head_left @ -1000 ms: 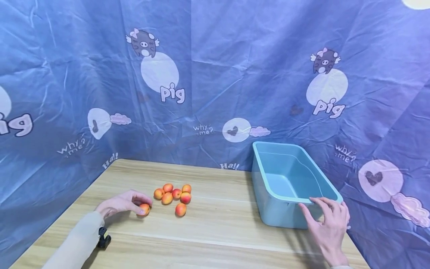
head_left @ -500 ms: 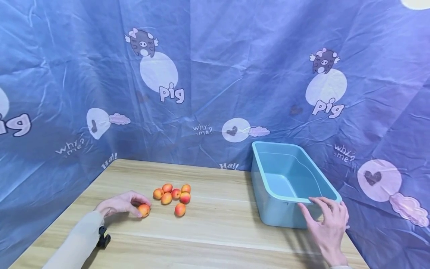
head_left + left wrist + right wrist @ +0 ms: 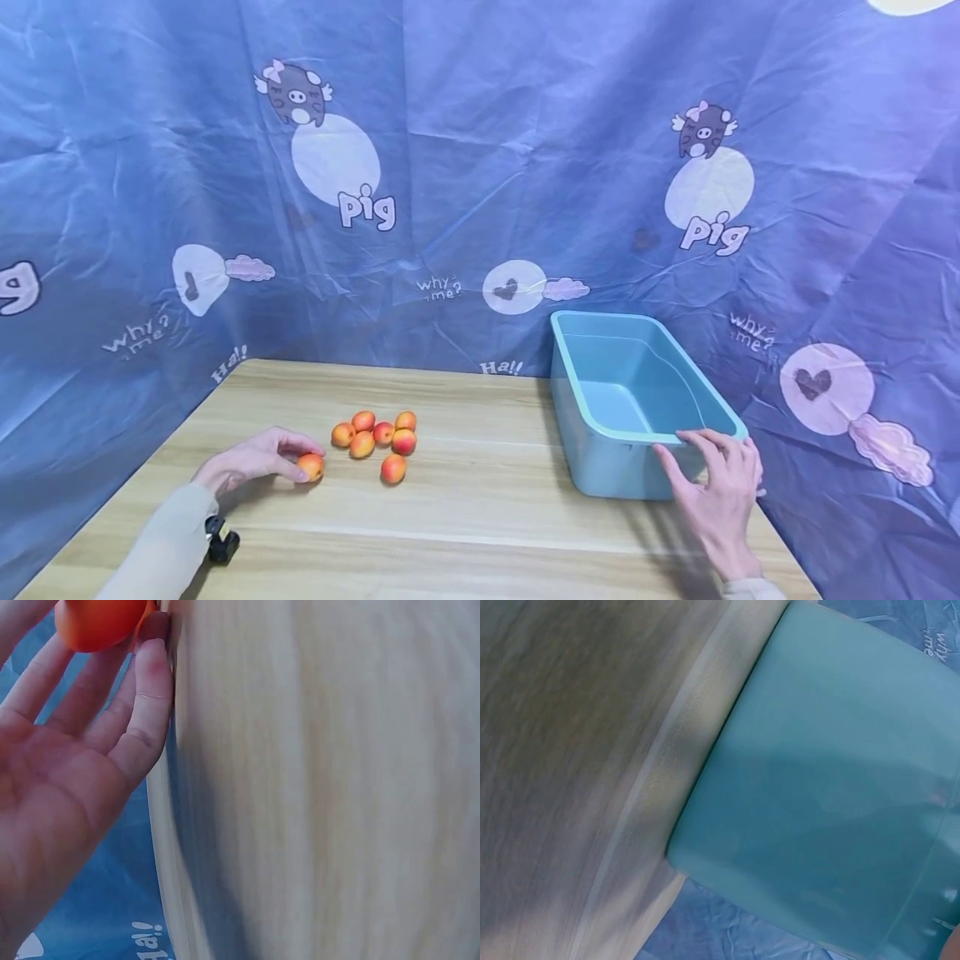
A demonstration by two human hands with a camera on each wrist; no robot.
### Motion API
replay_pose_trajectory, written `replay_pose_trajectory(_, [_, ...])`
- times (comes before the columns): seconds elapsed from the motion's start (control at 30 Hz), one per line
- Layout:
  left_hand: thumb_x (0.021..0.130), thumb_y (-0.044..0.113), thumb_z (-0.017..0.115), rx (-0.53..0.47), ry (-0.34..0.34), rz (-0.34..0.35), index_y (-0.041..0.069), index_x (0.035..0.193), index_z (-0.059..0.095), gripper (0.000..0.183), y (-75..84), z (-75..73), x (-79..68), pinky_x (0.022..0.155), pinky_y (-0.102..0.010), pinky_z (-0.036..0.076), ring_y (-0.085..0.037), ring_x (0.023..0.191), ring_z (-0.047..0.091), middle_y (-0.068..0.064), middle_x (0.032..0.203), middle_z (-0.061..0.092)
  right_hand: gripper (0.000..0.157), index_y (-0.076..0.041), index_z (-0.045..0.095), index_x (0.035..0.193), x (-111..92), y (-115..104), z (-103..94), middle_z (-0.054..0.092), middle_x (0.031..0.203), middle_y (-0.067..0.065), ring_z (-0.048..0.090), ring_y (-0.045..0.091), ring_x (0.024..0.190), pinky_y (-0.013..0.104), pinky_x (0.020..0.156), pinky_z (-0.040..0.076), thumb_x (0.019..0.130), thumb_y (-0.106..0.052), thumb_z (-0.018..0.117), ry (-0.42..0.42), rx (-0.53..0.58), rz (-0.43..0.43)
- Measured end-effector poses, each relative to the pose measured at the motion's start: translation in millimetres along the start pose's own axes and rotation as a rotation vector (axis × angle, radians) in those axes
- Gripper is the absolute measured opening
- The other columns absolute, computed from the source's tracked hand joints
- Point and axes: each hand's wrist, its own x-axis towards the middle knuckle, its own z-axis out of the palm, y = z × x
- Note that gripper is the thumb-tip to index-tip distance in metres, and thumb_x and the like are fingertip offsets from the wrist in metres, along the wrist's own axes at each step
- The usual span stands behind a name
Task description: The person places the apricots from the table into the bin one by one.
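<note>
- The held orange fruit [image 3: 310,467] is over the left part of the wooden table [image 3: 465,508], left of the loose fruits [image 3: 362,444]; it looks nearly round, so its long axis is hard to read.
- The blue bin [image 3: 600,467] stands upright at the table's right, mouth up, its long axis running from far left to near right.
- The left hand [image 3: 258,458] pinches the held orange fruit between thumb and fingers, the gap just as wide as the fruit.
- The right hand [image 3: 712,492] holds the bin's near rim, fingertips bent over it and thumb spread apart on the outside.
- The left wrist view cuts off the top of the held orange fruit; whether it touches the table I cannot tell.
- The right wrist view shows mostly bin wall, with only a sliver of hand at the lower corner.
</note>
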Motion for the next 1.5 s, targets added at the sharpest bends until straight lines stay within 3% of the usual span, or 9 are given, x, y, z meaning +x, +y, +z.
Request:
replay_pose_trajectory(0.23, [0.089, 0.002, 0.064, -0.149, -0.018, 0.043, -0.016, 0.134, 0.044, 0.053, 1.5, 3.1, -2.9, 0.088, -0.032, 0.055, -0.017, 0.099, 0.068, -0.008, 0.112, 0.07, 0.065, 0.003, 0.071, 0.085, 2.0, -9.1, 2.8, 0.06, 0.089, 0.024, 0.045, 0.043, 0.089, 0.056, 0.111, 0.023, 0.083, -0.063, 0.067, 0.013, 0.004, -0.008])
replay_pose_trajectory(0.4, [0.09, -0.001, 0.063, -0.171, 0.001, 0.055, -0.018, 0.136, 0.039, 0.055, 9.2, 5.3, 2.9, 0.087, -0.04, 0.056, -0.026, 0.1, 0.068, -0.013, 0.114, 0.068, 0.065, 0.002, 0.072, 0.086, 0.8, -5.5, 1.7, 0.061, 0.09, 0.023, 0.046, 0.043, 0.091, 0.057, 0.111, 0.022, 0.082, -0.063, 0.067, 0.007, -0.003, -0.004])
replay_pose_trajectory(0.57, [0.089, 0.004, 0.065, -0.14, 0.066, 0.028, -0.013, 0.14, 0.039, 0.059, 17.2, 7.3, 11.6, 0.092, -0.035, 0.053, -0.033, 0.106, 0.066, -0.012, 0.125, 0.063, 0.065, 0.001, 0.072, 0.086, -0.3, -2.0, 0.8, 0.061, 0.09, 0.023, 0.046, 0.043, 0.091, 0.057, 0.11, 0.022, 0.082, -0.063, 0.067, 0.01, -0.014, -0.004])
replay_pose_trajectory(0.87, [0.089, 0.003, 0.066, -0.159, 0.074, 0.079, -0.012, 0.138, 0.043, 0.057, 28.1, 16.4, 26.2, 0.093, -0.038, 0.053, -0.024, 0.104, 0.067, -0.009, 0.121, 0.066, 0.065, 0.001, 0.072, 0.086, -0.5, -0.8, 1.0, 0.061, 0.091, 0.022, 0.046, 0.042, 0.091, 0.058, 0.11, 0.022, 0.081, -0.064, 0.067, 0.006, -0.013, 0.002])
replay_pose_trajectory(1.07, [0.087, 0.016, 0.072, -0.145, 0.138, 0.003, 0.0, 0.14, 0.049, 0.061, 39.2, 25.8, 38.5, 0.096, -0.04, 0.048, -0.024, 0.111, 0.064, -0.018, 0.132, 0.062, 0.066, 0.001, 0.072, 0.087, 0.7, -1.2, 0.6, 0.061, 0.091, 0.023, 0.046, 0.041, 0.091, 0.059, 0.11, 0.022, 0.081, -0.064, 0.067, 0.0, -0.012, 0.005])
replay_pose_trajectory(1.17, [0.086, 0.018, 0.074, -0.159, 0.153, -0.015, 0.001, 0.139, 0.051, 0.06, 44.8, 30.3, 48.0, 0.097, -0.038, 0.047, -0.023, 0.113, 0.061, -0.02, 0.135, 0.059, 0.066, 0.002, 0.072, 0.087, 1.7, -1.0, -0.7, 0.061, 0.091, 0.023, 0.045, 0.042, 0.091, 0.059, 0.11, 0.021, 0.081, -0.064, 0.067, 0.006, -0.012, 0.008])
replay_pose_trajectory(1.4, [0.083, 0.022, 0.075, -0.177, 0.199, -0.036, 0.011, 0.13, 0.06, 0.051, 56.0, 39.3, 63.9, 0.098, -0.036, 0.038, -0.022, 0.114, 0.058, -0.015, 0.134, 0.06, 0.066, 0.002, 0.072, 0.087, 1.8, -0.6, 0.2, 0.061, 0.091, 0.023, 0.045, 0.042, 0.091, 0.059, 0.109, 0.022, 0.082, -0.064, 0.067, 0.003, -0.004, 0.003])
replay_pose_trajectory(1.5, [0.083, 0.021, 0.076, -0.183, 0.188, -0.007, 0.011, 0.13, 0.059, 0.051, 60.2, 43.6, 71.1, 0.099, -0.037, 0.038, -0.023, 0.115, 0.057, -0.014, 0.133, 0.06, 0.065, 0.001, 0.072, 0.087, 0.0, -0.7, 1.5, 0.061, 0.092, 0.023, 0.045, 0.042, 0.091, 0.059, 0.11, 0.022, 0.081, -0.064, 0.067, 0.0, -0.007, 0.007])
